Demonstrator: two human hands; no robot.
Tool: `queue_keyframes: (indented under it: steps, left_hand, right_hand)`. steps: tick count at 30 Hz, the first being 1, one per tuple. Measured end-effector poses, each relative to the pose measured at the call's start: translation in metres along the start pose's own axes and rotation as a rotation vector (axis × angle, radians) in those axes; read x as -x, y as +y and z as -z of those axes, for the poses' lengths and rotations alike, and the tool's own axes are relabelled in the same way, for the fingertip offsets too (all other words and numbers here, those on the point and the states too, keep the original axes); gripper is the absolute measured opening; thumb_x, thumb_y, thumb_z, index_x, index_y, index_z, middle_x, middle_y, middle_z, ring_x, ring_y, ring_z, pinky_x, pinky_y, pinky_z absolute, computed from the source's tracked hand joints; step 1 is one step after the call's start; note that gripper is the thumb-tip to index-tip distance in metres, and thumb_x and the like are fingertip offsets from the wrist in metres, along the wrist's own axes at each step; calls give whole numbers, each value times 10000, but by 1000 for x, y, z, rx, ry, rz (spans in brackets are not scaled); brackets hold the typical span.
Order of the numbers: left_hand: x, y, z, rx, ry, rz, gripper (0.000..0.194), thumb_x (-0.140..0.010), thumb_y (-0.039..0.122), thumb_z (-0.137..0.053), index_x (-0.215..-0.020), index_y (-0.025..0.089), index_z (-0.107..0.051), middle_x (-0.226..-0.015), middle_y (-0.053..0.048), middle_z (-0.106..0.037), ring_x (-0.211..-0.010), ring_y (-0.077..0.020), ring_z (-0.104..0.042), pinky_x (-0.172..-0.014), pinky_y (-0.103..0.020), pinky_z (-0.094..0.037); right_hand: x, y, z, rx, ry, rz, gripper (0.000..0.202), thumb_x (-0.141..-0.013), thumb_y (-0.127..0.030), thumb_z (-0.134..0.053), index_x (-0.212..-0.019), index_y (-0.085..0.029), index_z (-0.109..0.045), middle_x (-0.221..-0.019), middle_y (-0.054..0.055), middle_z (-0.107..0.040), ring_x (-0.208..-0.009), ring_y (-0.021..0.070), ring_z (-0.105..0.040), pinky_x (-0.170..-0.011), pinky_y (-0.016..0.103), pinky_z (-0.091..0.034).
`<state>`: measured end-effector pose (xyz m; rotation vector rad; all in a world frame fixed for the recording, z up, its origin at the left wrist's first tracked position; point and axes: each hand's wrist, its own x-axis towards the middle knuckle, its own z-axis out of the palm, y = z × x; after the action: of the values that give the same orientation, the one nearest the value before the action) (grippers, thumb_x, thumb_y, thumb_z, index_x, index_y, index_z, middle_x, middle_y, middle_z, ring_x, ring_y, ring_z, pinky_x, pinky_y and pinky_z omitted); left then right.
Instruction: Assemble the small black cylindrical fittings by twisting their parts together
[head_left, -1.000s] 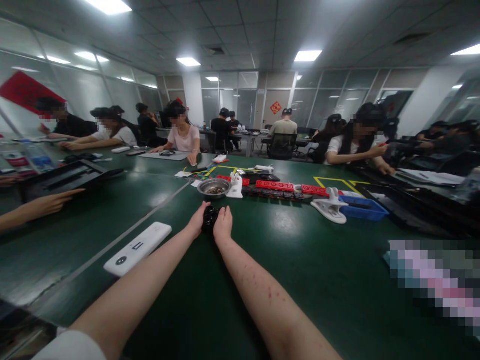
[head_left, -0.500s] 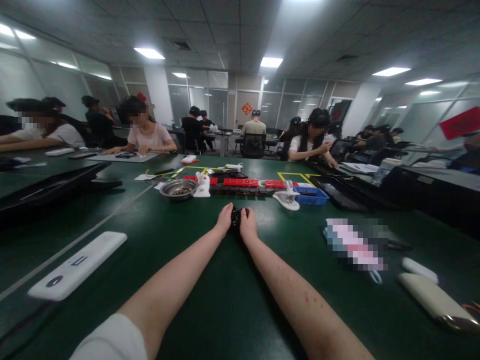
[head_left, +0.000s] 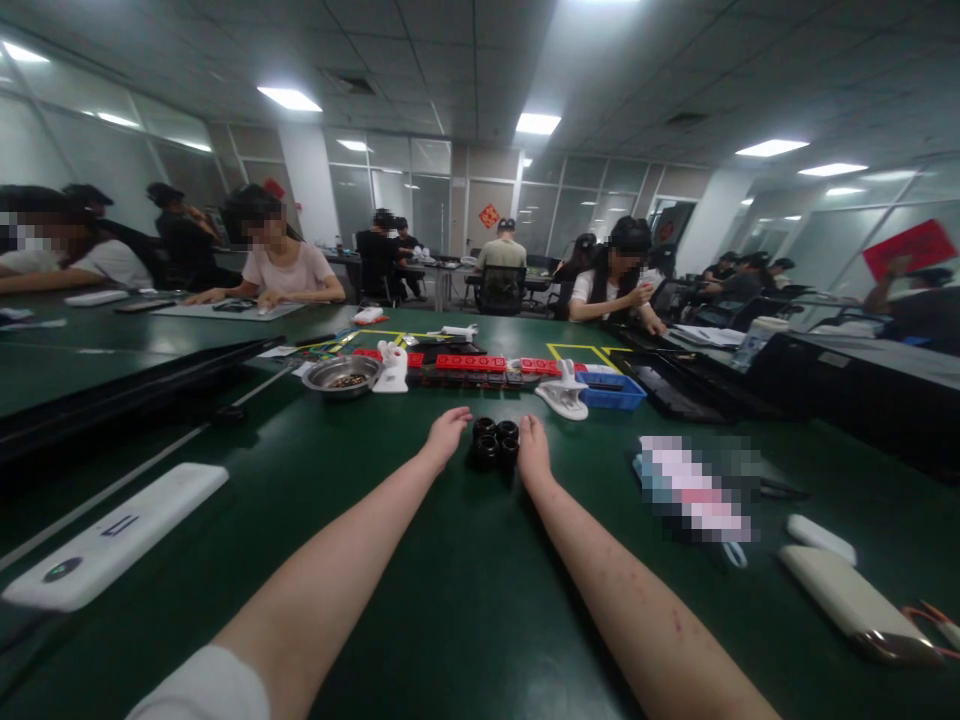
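A tight cluster of several small, glossy black round pieces (head_left: 495,443), with openings on top like little pots, stands on the green table (head_left: 420,600). On its left side is my left hand (head_left: 448,436), fingers stretched forward and apart from the pieces. My right hand (head_left: 534,450) is upright close along the cluster's right side, fingers extended; whether it touches the nearest piece I cannot tell. Neither hand holds anything.
Beyond the hands lie a metal bowl (head_left: 342,377) of small parts, white clamps (head_left: 564,392), red blocks (head_left: 471,363) and a blue tray (head_left: 613,390). A white power strip (head_left: 120,535) lies left, a cream power bank (head_left: 855,600) right. Co-workers sit around.
My hands have parted, letting go of the black pieces, which now stand grouped between them. My right hand moved right. The view has shifted slightly.
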<state>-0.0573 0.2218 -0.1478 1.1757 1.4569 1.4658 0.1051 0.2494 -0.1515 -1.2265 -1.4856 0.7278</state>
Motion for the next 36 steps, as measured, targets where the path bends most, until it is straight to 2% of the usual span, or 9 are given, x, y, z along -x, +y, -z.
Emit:
queue_keyframes:
  steps: [4,8,16,20,23,26,31,33,36]
  left_hand:
    - [-5,-1,26,-17,-194,-15,454,-649,168,-628,-1096,159,-553,-1060,-111,-619,-1059,-258,-521,-925,-392,-369]
    - [-9,-4,24,-36,-326,-41,706,-523,136,-725,-1187,154,-485,-1095,-130,-596,-1104,-292,-482,-936,-415,-356]
    - [-19,-6,4,-107,-331,-100,781,-499,130,-718,-1231,159,-445,-1179,-130,-537,-1140,-298,-448,-957,-386,-345]
    - [-23,-5,6,-182,-264,-110,766,-481,150,-743,-1200,185,-483,-1177,-108,-541,-1121,-292,-466,-969,-380,-330]
    - [-22,-1,29,-256,-162,-99,778,-460,199,-773,-1187,216,-495,-1159,-90,-551,-1127,-295,-456,-993,-399,-290]
    - [-13,3,72,-332,-32,-59,779,-451,241,-786,-1176,220,-502,-1107,-90,-571,-1093,-310,-481,-992,-436,-274]
    - [35,13,137,-414,102,0,806,-426,284,-792,-1174,225,-499,-1042,-70,-596,-1023,-301,-525,-977,-447,-293]
    - [61,18,146,-434,106,12,785,-429,296,-791,-1160,232,-513,-1032,-66,-604,-990,-300,-540,-955,-446,-322]
    - [100,26,138,-487,3,0,718,-494,319,-766,-1163,263,-511,-1090,-64,-579,-988,-302,-536,-914,-437,-364]
  right_hand:
    - [-11,8,5,2,48,-4,362,-886,-410,-372,-1086,-138,-504,-1146,102,-525,-1080,232,-467,-917,442,-326]
    - [-11,9,4,24,29,50,328,-881,-393,-391,-1024,-136,-535,-1071,88,-554,-1046,219,-482,-908,426,-335]
    - [-7,4,3,57,37,89,425,-841,-436,-318,-1050,-139,-537,-1068,132,-542,-1069,235,-449,-930,366,-315]
    - [-7,6,3,60,59,88,436,-836,-427,-316,-1087,-130,-513,-1092,135,-518,-1096,228,-426,-943,360,-302]
    - [-9,7,4,66,64,92,439,-830,-432,-323,-1071,-125,-523,-1076,139,-524,-1082,229,-438,-937,358,-311]
    - [-12,8,4,64,77,97,444,-824,-437,-324,-1055,-119,-531,-1058,144,-528,-1066,231,-446,-931,361,-317]
    - [-14,6,5,35,133,112,480,-819,-445,-302,-1062,-90,-515,-1053,169,-513,-1077,257,-422,-932,406,-299]
    - [-11,2,7,19,165,139,493,-815,-440,-304,-1094,-77,-486,-1080,182,-486,-1085,267,-409,-929,421,-295]
    - [-4,-13,13,-3,208,223,490,-816,-406,-303,-1147,-66,-425,-1131,192,-431,-1079,266,-401,-922,429,-298]
